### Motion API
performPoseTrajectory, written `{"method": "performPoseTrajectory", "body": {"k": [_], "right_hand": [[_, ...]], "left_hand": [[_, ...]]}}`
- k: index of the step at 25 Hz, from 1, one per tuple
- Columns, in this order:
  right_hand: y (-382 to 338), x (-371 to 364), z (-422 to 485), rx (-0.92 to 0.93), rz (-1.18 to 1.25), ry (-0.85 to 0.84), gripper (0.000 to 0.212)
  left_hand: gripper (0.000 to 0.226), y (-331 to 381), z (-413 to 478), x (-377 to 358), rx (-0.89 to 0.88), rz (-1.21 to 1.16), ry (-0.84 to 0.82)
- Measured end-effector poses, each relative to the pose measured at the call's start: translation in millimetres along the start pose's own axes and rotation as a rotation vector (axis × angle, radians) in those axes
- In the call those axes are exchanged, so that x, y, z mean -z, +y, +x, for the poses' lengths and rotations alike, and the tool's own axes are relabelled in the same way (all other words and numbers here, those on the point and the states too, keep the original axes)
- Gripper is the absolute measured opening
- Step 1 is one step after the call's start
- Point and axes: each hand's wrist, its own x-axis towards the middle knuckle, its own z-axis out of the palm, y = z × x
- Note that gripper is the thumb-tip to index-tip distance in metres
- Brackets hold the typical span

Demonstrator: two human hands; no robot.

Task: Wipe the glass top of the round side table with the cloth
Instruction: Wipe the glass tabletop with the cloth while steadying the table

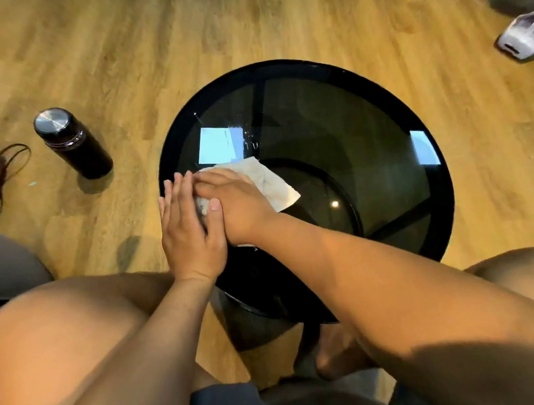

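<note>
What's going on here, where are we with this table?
A seated person is wiping the round black side table with the dark glass top. The right hand lies flat on a white, slightly soiled cloth, pressing it onto the glass near the table's left edge. The left hand rests open beside it, thumb overlapping the right hand, at the rim. Wet streaks show on the glass just beyond the cloth. A black flask with a steel lid stands on the wooden floor, off to the left.
</note>
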Motion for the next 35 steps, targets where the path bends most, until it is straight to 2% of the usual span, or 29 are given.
{"method": "performPoseTrajectory", "body": {"k": [2,4,7,11,12,14,16,19,21,24,27,29,31,33,35], "right_hand": [[4,16,-18,0.025,-0.001,-0.024,0.049],[47,33,-49,-0.012,0.021,0.047,0.05],[126,80,-109,-0.266,0.012,0.178,0.042],[163,112,-153,-0.58,0.045,0.296,0.02],[167,106,-152,-0.652,0.069,0.346,0.025],[157,87,-139,-0.784,0.132,0.425,0.048],[117,57,-119,-0.668,0.127,0.449,0.05],[11,8,-98,-0.325,0.119,0.261,0.042],[-33,-15,-94,-0.171,0.145,0.141,0.052],[-9,-5,-122,0.03,0.14,0.069,0.054],[55,34,-184,0.137,-0.028,-0.132,0.064],[121,61,-211,0.001,-0.189,-0.12,0.07],[172,92,-210,-0.309,-0.243,0.002,0.073],[192,105,-196,-0.591,-0.181,0.132,0.063],[177,92,-190,-0.678,-0.11,0.238,0.056]], "left_hand": [[0.07,3,-2,1,-0.006,0.041,-0.033],[0.071,5,-1,1,-0.021,0.118,-0.067],[0.067,4,-1,0,-0.009,0.127,-0.071],[0.067,1,-3,0,-0.002,0.106,-0.063],[0.067,1,-2,0,-0.001,0.105,-0.06],[0.067,1,-2,-1,-0.001,0.099,-0.05],[0.066,1,-1,0,0.0,0.088,-0.043],[0.066,-1,-2,2,-0.002,0.058,-0.05],[0.067,0,-2,3,-0.008,0.023,-0.063],[0.067,1,-4,4,-0.024,0.039,-0.088],[0.067,2,-2,3,0.013,0.048,-0.088],[0.066,4,-3,4,0.042,0.053,-0.081],[0.062,8,-4,5,0.064,0.042,-0.08],[0.062,11,-5,7,0.072,0.048,-0.079],[0.062,11,-5,8,0.078,0.054,-0.088]]}}
